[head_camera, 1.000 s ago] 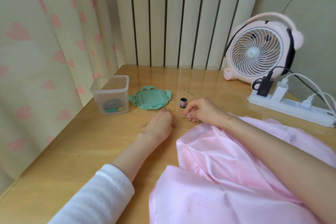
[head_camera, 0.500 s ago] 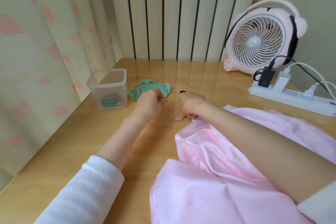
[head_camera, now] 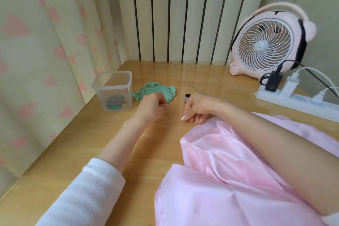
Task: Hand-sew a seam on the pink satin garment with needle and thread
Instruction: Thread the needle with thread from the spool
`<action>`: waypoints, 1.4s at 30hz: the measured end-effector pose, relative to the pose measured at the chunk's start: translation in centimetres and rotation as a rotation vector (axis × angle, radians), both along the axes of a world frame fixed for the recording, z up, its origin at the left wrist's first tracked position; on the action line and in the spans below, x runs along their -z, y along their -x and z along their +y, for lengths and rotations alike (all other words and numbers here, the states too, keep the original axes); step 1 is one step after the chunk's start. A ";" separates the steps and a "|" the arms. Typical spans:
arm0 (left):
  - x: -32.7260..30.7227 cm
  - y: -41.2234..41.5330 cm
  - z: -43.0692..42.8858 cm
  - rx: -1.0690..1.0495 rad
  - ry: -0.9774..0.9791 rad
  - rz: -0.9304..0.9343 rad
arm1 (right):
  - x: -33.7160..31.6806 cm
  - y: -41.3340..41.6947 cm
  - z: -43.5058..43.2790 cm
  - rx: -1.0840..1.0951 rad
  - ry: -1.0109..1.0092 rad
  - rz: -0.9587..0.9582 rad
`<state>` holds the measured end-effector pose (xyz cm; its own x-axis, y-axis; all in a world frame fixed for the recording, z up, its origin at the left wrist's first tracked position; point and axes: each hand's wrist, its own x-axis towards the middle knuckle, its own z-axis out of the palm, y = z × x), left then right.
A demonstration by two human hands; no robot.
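The pink satin garment (head_camera: pixel 238 174) lies crumpled over the right half of the wooden table (head_camera: pixel 91 152), under my right forearm. My left hand (head_camera: pixel 151 105) hovers in front of the green lid with its fingertips pinched on a thin grey needle (head_camera: pixel 167 103), barely visible. A pale thread (head_camera: pixel 165 124) loops on the table below that wrist and runs right to my right hand (head_camera: pixel 197 107). The right hand's curled fingers point down and pinch the thread at the garment's edge. A small dark thread spool (head_camera: pixel 187 97) stands just behind the right hand.
A clear plastic box (head_camera: pixel 113 79) holding sewing items stands at the left, its green lid (head_camera: pixel 146 91) beside it. A pink desk fan (head_camera: pixel 266 46) and a white power strip (head_camera: pixel 293 102) with plugs and cables occupy the back right. Curtains hang along the left edge.
My hands have drawn apart. The left hand moved away towards the green lid, pulling the thread out, while the right hand stayed by the spool and the garment's edge.
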<state>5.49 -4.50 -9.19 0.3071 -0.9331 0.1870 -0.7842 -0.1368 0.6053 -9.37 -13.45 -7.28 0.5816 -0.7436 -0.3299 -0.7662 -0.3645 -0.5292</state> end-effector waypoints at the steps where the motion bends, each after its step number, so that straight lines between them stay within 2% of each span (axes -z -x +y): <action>1: 0.2 0.0 0.0 0.015 -0.016 -0.010 | 0.1 -0.2 0.2 -0.015 0.026 0.008; 7: 1.1 0.4 0.0 0.074 -0.065 -0.078 | 0.1 -2.0 0.2 -0.036 0.195 0.291; 13: 1.2 0.9 -0.4 0.100 -0.075 -0.169 | 0.4 -2.7 -0.9 -0.007 0.066 0.271; 21: -0.7 1.8 -4.3 0.129 -0.545 -0.266 | 0.2 -2.9 -0.7 -0.050 0.105 0.305; 24: -0.7 2.2 -5.1 0.088 -0.577 -0.357 | 0.1 -2.1 -0.9 -0.073 0.075 0.245; 28: -0.2 2.0 -4.9 0.062 -0.528 -0.376 | 0.0 -0.6 -1.5 -0.067 -0.008 0.133; 37: 0.9 0.2 -3.5 0.173 -0.381 -0.128 | 2.3 2.7 -0.6 0.165 -0.139 -0.315; 42: 1.1 0.0 -3.5 0.173 -0.317 -0.097 | 2.8 3.2 -0.4 0.198 -0.159 -0.431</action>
<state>5.50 -8.00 -10.29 0.1344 -0.9860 -0.0991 -0.8636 -0.1656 0.4761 -12.61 -13.86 -10.08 0.5430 -0.8134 -0.2088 -0.5122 -0.1237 -0.8499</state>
